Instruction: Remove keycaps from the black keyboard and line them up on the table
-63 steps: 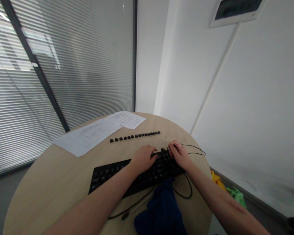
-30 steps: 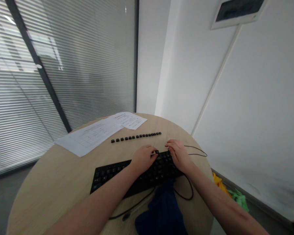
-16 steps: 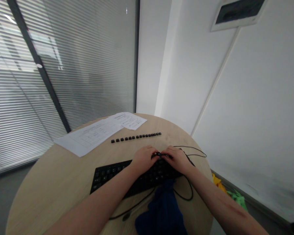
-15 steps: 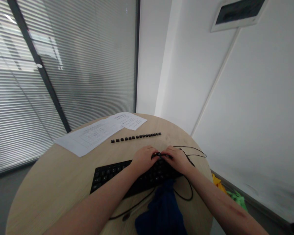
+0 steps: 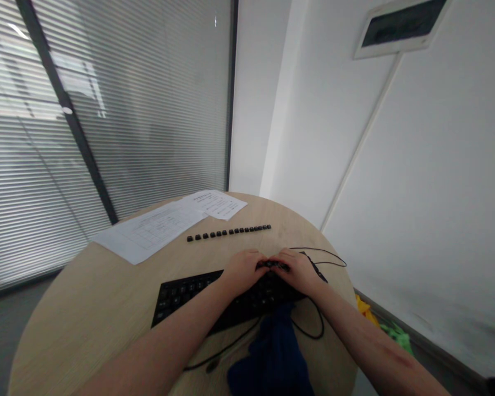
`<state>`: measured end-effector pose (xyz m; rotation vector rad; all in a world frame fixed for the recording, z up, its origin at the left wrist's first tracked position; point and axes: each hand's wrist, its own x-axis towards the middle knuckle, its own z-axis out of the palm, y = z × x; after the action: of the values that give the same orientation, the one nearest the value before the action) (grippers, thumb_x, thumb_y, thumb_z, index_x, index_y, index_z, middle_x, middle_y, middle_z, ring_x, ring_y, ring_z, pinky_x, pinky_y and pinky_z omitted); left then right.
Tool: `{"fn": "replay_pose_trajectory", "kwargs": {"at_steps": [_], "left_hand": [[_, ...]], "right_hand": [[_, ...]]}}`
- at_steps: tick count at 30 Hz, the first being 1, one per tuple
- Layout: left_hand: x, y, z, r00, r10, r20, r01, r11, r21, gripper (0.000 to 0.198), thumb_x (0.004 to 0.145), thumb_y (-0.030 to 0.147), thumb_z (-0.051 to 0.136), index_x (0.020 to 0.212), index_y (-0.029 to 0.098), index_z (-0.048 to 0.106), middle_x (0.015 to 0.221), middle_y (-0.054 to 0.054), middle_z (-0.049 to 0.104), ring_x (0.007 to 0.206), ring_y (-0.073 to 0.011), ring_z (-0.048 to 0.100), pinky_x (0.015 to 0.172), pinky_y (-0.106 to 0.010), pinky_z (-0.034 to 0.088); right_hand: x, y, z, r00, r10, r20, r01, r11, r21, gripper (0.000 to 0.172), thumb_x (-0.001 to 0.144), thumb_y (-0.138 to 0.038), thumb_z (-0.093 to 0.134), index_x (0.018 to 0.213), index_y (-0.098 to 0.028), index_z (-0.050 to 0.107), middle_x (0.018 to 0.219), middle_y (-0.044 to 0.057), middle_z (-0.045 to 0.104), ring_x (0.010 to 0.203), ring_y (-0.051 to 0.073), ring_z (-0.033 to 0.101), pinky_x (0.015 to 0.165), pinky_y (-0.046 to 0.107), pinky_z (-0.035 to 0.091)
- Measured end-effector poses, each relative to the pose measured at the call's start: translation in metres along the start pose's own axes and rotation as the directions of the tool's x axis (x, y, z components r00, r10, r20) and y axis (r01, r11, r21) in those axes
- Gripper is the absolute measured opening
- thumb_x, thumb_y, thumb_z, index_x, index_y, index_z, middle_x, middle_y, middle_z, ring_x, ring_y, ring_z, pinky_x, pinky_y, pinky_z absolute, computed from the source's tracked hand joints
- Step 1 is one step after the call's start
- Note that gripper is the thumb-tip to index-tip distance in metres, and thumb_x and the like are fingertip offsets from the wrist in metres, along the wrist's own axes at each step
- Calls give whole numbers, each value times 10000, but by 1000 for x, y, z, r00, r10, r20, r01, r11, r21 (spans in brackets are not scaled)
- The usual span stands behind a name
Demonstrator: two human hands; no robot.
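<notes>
Round wooden table [image 5: 86,308]: both hands now meet at the black keyboard [image 5: 198,289] far edge. Right hand [image 5: 299,270] has slid in against left hand [image 5: 242,270], fingers curled together; grip contents hidden. Keycap row [image 5: 229,231] unchanged, so another key is likely coming off.

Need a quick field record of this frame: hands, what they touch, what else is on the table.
left hand: on the black keyboard, fingers bent at its far edge
right hand: on the same keyboard, fingertips meeting the left hand's
grip: too small to tell
keycap row: loose line beyond the keyboard
papers: far left
blue cloth: near edge
surface: round wooden table
</notes>
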<state>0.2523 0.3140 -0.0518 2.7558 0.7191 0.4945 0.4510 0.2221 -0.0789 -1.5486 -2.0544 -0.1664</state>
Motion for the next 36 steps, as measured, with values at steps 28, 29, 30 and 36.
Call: {"fn": "replay_pose_trajectory", "kwargs": {"at_steps": [28, 29, 30, 36], "left_hand": [[0, 1, 7, 995, -95, -2, 95, 994, 57, 262, 918, 329, 546, 989, 189, 756, 993, -108, 719, 992, -290, 647, 882, -418, 522], [0, 0, 7, 995, -95, -2, 95, 994, 56, 264, 918, 329, 545, 990, 187, 756, 990, -109, 720, 988, -289, 648, 882, -419, 522], [0, 0, 8, 995, -97, -3, 97, 994, 54, 264, 917, 329, 545, 991, 187, 755, 991, -109, 720, 984, -287, 648, 884, -418, 522], [1, 0, 10, 995, -96, -13, 97, 995, 25, 263, 915, 333, 547, 989, 192, 757, 983, -106, 718, 977, -283, 649, 882, -409, 523]], "right_hand": [[100, 161, 17, 857, 465, 222, -435, 884, -174, 268, 890, -300, 626, 1045, -136, 769, 899, 64, 735, 790, 157, 640, 678, 230, 430], [105, 164, 20, 858, 457, 234, -425, 888, -176, 273, 887, -296, 630, 1062, -138, 768, 919, 65, 738, 811, 160, 641, 694, 231, 434], [110, 166, 23, 860, 448, 246, -414, 892, -179, 278, 884, -290, 635, 1081, -144, 766, 936, 64, 739, 831, 163, 641, 712, 232, 438], [124, 176, 29, 852, 433, 294, -387, 899, -202, 293, 873, -266, 640, 1124, -180, 762, 932, 51, 737, 827, 160, 635, 735, 233, 443]]}}
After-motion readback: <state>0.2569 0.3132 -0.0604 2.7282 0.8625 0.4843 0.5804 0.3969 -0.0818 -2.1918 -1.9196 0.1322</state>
